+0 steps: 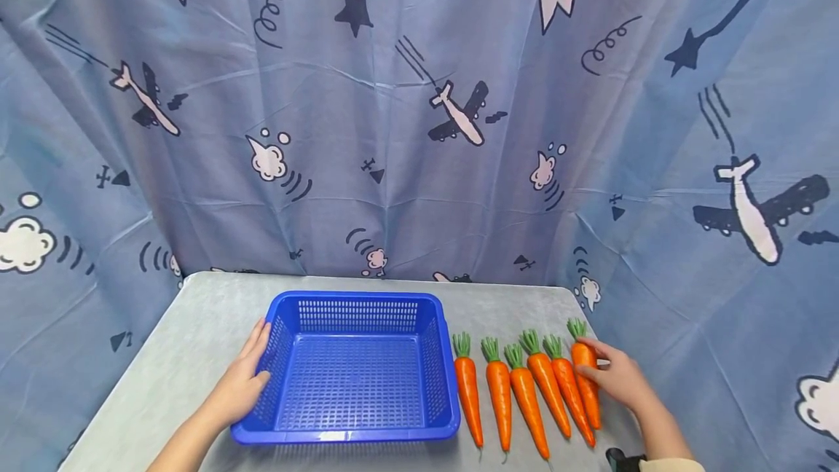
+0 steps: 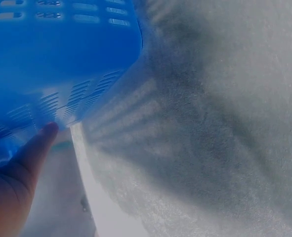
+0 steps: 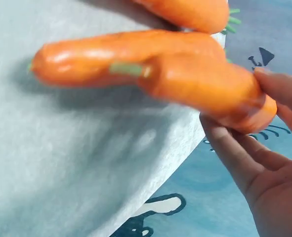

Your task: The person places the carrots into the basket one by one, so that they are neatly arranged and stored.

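While left hand rests flat on basket, right hand grip pinches outermost carrot, fingers curled round it

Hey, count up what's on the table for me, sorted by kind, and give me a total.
Blue basket: 1, steadied by the left hand
Orange carrots: 6, lying in a row right of the basket; the right hand grips the rightmost carrot
Total: 7 things on the grey table
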The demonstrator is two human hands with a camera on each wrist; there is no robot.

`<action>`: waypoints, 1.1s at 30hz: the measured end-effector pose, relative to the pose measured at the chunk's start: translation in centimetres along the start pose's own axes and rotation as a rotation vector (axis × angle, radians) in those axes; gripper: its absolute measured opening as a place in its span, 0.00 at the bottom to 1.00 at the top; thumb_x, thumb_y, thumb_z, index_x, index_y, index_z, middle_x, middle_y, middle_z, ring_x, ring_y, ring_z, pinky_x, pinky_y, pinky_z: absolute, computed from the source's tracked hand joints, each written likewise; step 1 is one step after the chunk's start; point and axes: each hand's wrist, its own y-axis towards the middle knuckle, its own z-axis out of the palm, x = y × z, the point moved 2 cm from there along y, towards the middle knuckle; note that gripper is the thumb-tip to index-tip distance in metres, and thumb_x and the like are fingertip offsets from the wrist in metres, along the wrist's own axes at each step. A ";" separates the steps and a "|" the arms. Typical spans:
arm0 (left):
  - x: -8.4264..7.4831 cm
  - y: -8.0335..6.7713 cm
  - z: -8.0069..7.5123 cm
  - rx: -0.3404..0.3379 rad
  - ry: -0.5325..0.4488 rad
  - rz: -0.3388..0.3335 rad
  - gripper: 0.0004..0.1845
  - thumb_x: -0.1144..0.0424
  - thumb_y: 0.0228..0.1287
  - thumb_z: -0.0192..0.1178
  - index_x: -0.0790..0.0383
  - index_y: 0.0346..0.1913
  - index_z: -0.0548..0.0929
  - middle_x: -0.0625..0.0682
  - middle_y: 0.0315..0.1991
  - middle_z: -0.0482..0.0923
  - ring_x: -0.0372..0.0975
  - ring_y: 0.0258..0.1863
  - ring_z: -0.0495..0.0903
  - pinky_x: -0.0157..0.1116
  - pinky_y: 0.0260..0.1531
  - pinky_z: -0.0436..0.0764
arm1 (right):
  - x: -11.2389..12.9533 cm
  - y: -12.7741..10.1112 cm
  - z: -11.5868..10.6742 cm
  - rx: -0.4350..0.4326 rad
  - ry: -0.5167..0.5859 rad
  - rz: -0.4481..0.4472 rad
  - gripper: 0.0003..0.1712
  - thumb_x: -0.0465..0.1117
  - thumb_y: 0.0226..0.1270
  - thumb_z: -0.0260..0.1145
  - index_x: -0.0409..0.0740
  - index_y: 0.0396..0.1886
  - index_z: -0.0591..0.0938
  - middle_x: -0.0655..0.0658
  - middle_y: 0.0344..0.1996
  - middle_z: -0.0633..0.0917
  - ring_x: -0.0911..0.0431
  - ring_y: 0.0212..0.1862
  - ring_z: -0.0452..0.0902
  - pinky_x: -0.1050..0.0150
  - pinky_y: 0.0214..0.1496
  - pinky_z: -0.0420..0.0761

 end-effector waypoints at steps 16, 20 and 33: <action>0.0 -0.3 0.1 -0.009 -0.015 0.028 0.43 0.77 0.59 0.53 0.72 0.79 0.51 0.66 0.81 0.40 0.69 0.76 0.46 0.27 0.74 0.39 | 4.1 -0.5 0.5 0.006 0.266 -0.035 0.38 0.48 0.67 0.70 0.40 0.73 0.70 0.24 0.62 0.76 0.39 0.53 0.84 0.53 0.41 0.89; 0.0 -0.5 0.0 -0.017 -0.027 0.044 0.43 0.78 0.58 0.54 0.73 0.78 0.51 0.67 0.81 0.41 0.70 0.75 0.47 0.18 0.68 0.37 | 5.3 -0.4 0.3 0.001 0.287 -0.056 0.38 0.48 0.67 0.70 0.41 0.73 0.70 0.25 0.63 0.75 0.46 0.49 0.86 0.57 0.40 0.89; 0.1 -0.3 -0.1 -0.002 -0.046 0.015 0.45 0.78 0.58 0.53 0.71 0.79 0.50 0.66 0.81 0.39 0.69 0.76 0.45 0.53 0.77 0.43 | 8.3 0.2 1.0 0.007 0.362 -0.119 0.37 0.48 0.68 0.69 0.41 0.73 0.68 0.26 0.67 0.71 0.51 0.49 0.86 0.55 0.42 0.89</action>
